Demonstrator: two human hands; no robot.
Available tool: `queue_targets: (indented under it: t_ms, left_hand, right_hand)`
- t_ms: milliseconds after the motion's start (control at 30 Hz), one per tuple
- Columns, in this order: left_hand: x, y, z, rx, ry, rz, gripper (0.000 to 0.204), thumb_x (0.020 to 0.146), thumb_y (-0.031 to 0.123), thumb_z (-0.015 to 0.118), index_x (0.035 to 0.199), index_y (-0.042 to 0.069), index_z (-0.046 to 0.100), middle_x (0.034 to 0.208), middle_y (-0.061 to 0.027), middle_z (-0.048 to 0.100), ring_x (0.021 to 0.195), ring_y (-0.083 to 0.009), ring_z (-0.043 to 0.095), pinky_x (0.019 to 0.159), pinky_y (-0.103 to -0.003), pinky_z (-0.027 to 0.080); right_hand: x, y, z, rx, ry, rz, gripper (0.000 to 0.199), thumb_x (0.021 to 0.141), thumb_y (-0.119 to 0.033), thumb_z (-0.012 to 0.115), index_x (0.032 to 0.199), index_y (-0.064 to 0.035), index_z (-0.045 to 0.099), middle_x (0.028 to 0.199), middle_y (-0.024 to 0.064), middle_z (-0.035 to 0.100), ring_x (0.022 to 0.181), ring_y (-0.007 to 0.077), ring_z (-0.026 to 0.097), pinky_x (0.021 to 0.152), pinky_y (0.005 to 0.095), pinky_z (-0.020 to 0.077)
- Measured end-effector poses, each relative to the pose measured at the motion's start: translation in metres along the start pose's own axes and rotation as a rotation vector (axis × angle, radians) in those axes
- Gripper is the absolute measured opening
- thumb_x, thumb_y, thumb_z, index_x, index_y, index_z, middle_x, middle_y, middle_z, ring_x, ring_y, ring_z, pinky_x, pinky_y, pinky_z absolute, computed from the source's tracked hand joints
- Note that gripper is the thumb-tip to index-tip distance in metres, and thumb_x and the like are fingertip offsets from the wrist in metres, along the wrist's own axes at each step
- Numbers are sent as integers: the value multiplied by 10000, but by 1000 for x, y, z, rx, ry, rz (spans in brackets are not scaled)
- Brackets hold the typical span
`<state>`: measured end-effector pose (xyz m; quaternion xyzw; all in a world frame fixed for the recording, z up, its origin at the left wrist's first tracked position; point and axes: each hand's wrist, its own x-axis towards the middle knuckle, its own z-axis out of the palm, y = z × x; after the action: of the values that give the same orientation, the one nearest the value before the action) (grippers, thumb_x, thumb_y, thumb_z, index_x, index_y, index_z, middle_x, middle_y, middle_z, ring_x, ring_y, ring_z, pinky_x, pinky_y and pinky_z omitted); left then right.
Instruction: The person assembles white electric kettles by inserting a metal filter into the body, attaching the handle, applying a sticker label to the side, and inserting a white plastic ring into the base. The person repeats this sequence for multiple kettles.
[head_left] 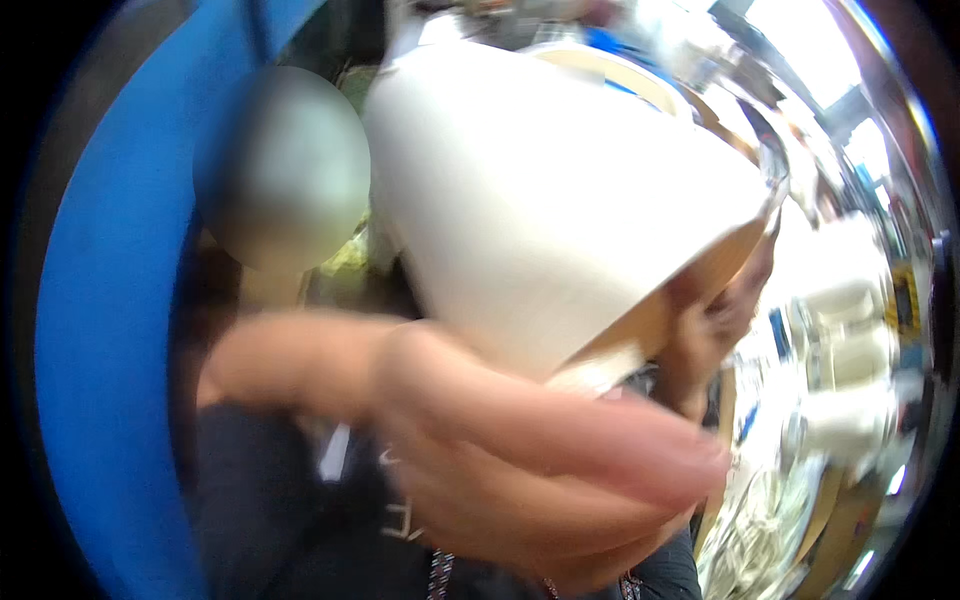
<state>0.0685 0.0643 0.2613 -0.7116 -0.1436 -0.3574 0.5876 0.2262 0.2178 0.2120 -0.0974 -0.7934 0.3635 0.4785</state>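
Observation:
A large hand point(540, 470), smeared by motion, fills the lower middle, very close to the camera. Its fingers point right and look bent together; nothing can be made out in them. Behind it is a big white curved panel point(530, 200) with a tan underside point(650, 320), tilted down to the right. A second hand point(725, 300) is at the panel's right edge, apparently touching it, with fingers partly hidden. A person in a black top point(260, 490) with speckled cords stands close in front. Whose hands these are, I cannot tell.
A blue curved surface point(110, 330) runs down the left side. On the right are several white cylinders point(850, 420), a heap of pale strands point(750, 540) and a brown board point(840, 530). A round cream rim point(640, 75) shows behind the panel. Bright windows point(810, 45) stand at upper right.

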Motion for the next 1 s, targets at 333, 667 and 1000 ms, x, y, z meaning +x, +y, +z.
queue_targets:
  t_ms: [333,667,1000]
  left_hand:
    - [-142,258,-32,-420,-1002,-1265,746,635,-74,620,1303,255,573,1520,-146,304,1397,-428,259,1087,-571,316]
    - [-135,222,-21,-485,-637,-1556,358,844,398,672,980,69,715,1348,-196,412,1335,-401,325,1079,-514,300]
    - [-126,231,-19,-642,-259,-2035,517,866,50,563,1338,42,354,1504,-179,166,1414,-327,208,1151,-465,181]
  right_hand:
    - [-203,93,11,-145,-527,136,966,695,-19,747,1492,-42,201,1428,253,380,1322,395,404,1086,435,353]
    - [-174,62,8,421,-22,806,114,787,-33,731,879,13,681,817,61,653,730,127,580,699,240,460]
    - [-199,67,40,645,-72,1115,131,840,-122,730,877,1,710,748,13,661,689,56,567,642,205,449]
